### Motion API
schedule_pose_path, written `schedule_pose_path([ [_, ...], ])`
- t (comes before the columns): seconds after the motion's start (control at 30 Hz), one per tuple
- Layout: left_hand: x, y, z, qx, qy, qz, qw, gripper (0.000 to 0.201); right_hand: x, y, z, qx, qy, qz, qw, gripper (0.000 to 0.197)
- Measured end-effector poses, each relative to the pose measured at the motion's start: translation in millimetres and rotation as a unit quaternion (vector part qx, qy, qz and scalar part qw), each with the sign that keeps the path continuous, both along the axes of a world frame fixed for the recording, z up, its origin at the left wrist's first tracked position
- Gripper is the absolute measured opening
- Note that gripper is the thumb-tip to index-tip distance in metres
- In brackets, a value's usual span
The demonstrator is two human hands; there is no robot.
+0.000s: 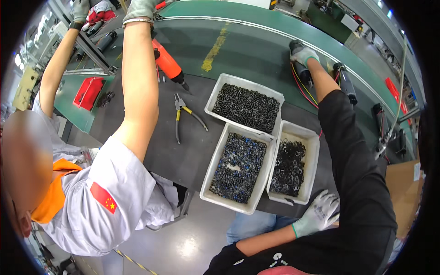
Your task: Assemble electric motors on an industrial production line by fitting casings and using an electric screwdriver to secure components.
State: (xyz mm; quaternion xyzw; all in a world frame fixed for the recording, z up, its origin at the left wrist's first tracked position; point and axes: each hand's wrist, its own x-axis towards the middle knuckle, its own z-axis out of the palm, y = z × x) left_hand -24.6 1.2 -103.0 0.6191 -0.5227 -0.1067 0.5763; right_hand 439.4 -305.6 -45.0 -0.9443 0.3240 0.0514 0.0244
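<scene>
My right hand (304,55), in a pale work glove, reaches over the far side of the bench and closes around a black cylindrical motor (302,72) with red and yellow wires. My left hand (317,213), gloved too, rests at the bench's near edge, its fingers stretched out and nothing visible in them. Beside it stands a white bin (313,168) of black rings. Left of that, a second white bin (207,191) holds small black and blue parts. Behind both, a third white bin (213,94) is filled with small black cylindrical pieces.
Yellow-handled pliers (179,106) lie left of the bins, near an orange power screwdriver (167,62). A co-worker (110,183) stands at left with both arms raised forward. More motors (346,85) lie along the green conveyor (256,34). A cardboard box (402,195) is at right.
</scene>
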Motion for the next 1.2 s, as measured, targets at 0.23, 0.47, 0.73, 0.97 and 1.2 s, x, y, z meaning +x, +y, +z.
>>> schedule_pose_path([
  [0.23,2.5,4.3,-8.3,-0.061,-0.142,0.112,0.982,0.044,-94.5,82.9,19.2,0.045,-0.295,0.054,0.953,0.083],
  [0.47,-9.7,13.7,-13.2,-0.190,0.033,0.199,0.961,0.049,-323.3,166.3,91.3,-0.061,-0.517,0.231,0.822,0.087],
  [0.73,6.6,24.8,141.8,-0.168,-0.146,0.294,0.930,0.047,-602.8,182.9,139.3,0.217,-0.594,0.251,0.733,0.083],
  [0.97,-58.7,119.7,107.7,0.029,-0.044,0.032,0.998,0.032,-602.9,200.0,109.6,0.393,-0.566,0.018,0.724,0.072],
  [1.2,-89.1,150.9,61.7,0.205,0.188,0.114,0.954,0.043,-524.6,180.3,49.5,0.454,-0.488,-0.089,0.740,0.069],
])
